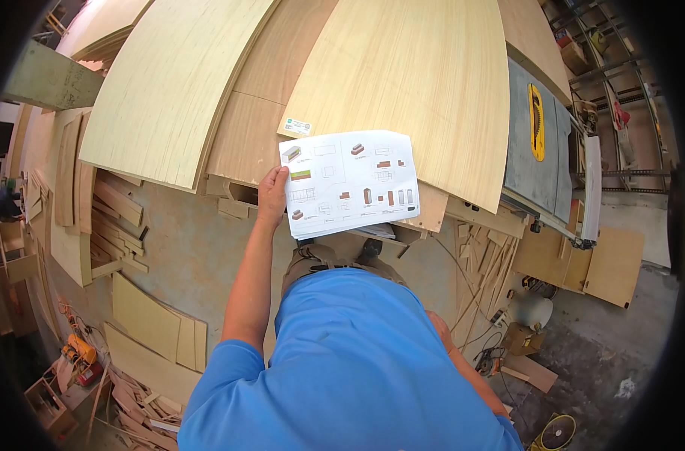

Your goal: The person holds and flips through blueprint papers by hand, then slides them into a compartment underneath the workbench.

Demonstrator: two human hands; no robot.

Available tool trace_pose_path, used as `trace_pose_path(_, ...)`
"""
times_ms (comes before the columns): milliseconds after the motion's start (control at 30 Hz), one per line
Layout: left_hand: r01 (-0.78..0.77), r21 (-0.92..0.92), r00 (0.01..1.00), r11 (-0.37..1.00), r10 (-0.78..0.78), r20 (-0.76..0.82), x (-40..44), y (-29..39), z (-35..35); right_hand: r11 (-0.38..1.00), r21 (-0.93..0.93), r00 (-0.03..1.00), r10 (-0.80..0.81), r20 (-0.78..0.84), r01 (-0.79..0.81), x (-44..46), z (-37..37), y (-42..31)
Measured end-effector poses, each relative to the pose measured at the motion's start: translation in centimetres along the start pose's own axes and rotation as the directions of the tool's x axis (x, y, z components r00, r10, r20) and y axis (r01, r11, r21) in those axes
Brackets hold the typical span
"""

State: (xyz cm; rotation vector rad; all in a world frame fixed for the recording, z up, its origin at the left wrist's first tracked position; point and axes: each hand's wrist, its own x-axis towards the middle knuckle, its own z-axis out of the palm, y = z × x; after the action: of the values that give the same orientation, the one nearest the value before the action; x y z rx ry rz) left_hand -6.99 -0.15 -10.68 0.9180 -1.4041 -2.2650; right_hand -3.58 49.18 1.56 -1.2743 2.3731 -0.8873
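My left hand (272,192) grips the left edge of a white printed sheet (350,184), thumb on top. Small drawings of furniture and boxes, some brown and one green, cover the sheet. It lies over the near edge of a pale plywood panel (410,83), close to a small label (297,126) on the panel. Down at my right side, my right hand (437,326) is mostly hidden by my blue shirt, and its fingers do not show.
More plywood panels (173,75) are stacked at the left. A grey table saw (534,150) with a yellow insert stands at the right. Wood offcuts (481,263), cables and a small fan (557,432) are on the floor.
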Motion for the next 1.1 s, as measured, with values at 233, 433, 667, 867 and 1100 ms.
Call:
trace_pose_path(233,0.008,0.010,1.000,1.000,-0.008,0.007,0.06,-0.08,-0.20,1.000,0.024,1.000,0.010,-0.004,-0.010,-0.13,0.09,0.15)
trace_pose_path(433,0.006,0.015,1.000,1.000,-0.006,0.007,0.11,-0.13,-0.24,1.000,0.019,1.000,0.020,0.004,-0.020,0.04,-0.13,0.03)
trace_pose_path(667,0.002,0.016,1.000,1.000,-0.002,-0.006,0.04,-0.05,-0.09,1.000,-0.002,1.000,0.026,0.003,-0.026,0.22,-0.17,-0.06)
trace_pose_path(867,0.003,0.009,1.000,1.000,-0.003,0.001,-0.02,0.05,-0.08,1.000,0.002,1.000,0.026,-0.004,-0.026,0.65,-0.41,-0.36)
trace_pose_path(1100,0.001,0.020,1.000,1.000,-0.001,-0.008,-0.01,0.01,-0.05,0.999,-0.012,0.999,0.038,0.007,-0.038,0.25,-0.10,0.05)
